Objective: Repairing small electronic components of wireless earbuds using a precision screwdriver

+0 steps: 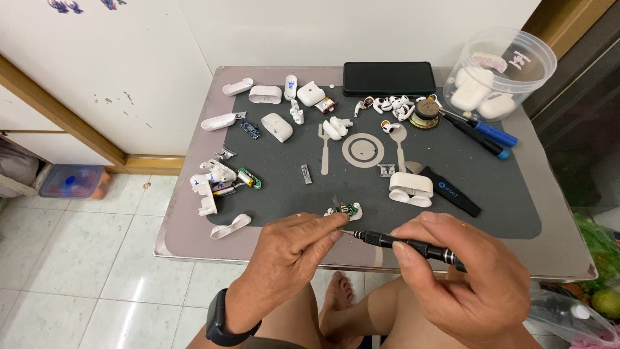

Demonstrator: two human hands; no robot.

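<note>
- The left hand (290, 255) reaches over the near edge of the small grey metal bench (194, 213), its fingers pressed together in a pinch on the small opened white earbud part with exposed green circuitry (345, 210), which lies on the dark grey work mat (491, 194) near its front edge.
- The right hand (462, 274) has its fingers closed round the slim black precision screwdriver with a knurled grip (403, 243); the thin metal tip points left, ending just beside the left fingertips and the earbud part.
- The earbud part looks very light and fragile: thin plastic shell, tiny board and fine connections that would likely tear or crack under force. It seems best gripped by the white shell edges, not the circuitry, with a gentle pinch, since smooth plastic this small could slip or flick away.
- The screwdriver appears stiff and light; the knurled section offers the surest hold.
- Around it on the mat lie a white charging case half (411, 189), a black-handled pry tool (452, 192), dismantled white shells with a small battery (219, 181), loose white earbuds (391, 105), blue-handled screwdrivers (491, 134), a black phone (389, 78) and a clear plastic tub of white cases (500, 71).
</note>
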